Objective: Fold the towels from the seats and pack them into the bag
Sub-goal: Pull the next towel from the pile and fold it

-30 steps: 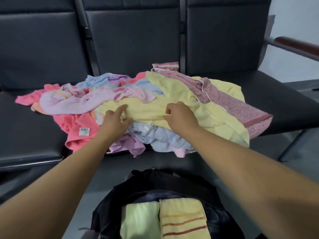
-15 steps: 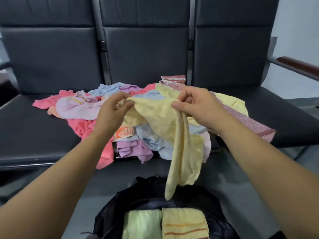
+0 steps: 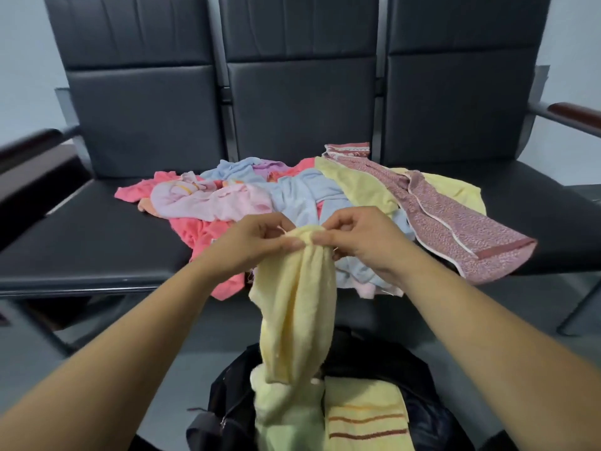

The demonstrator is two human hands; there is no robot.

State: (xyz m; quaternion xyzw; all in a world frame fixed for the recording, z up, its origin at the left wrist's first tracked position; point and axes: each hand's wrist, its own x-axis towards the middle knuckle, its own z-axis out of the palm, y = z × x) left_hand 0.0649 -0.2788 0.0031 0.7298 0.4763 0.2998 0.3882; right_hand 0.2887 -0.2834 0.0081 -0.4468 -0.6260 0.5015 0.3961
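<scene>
**Yellow towel hangs lengthwise from two grips held close together, over the open bag**

A person's two bare forearms reach forward from the lower corners of the view and meet in the middle. The left grip (image 3: 257, 242) and the right grip (image 3: 361, 239) sit side by side, almost touching. Each pinches the bunched top edge of one pale yellow towel (image 3: 299, 307) between thumb and curled fingers. Neither holds anything else.

The towel drops straight down from the grips, so its long axis runs vertically. It is gathered into loose folds, not spread flat. Its lower end reaches the mouth of a dark bag (image 3: 422, 395) on the floor, directly below the hands. It overlaps a folded pale green towel (image 3: 286, 418) already in the bag, but whether the two touch cannot be told. A folded yellow striped towel (image 3: 364, 421) lies just beside the green one.

Both grips are equally near the towel's top, and all of its length lies below them. Judging from this, the next move is to slide the grips apart along the top edge, opening the cloth to full width before folding.

Beyond the hands, a heap of unfolded towels (image 3: 227, 203) in pink, blue, lilac and yellow covers the black seats (image 3: 97, 242). A pink patterned towel (image 3: 455, 229) trails off to the right. Much of the task appears to remain.
</scene>
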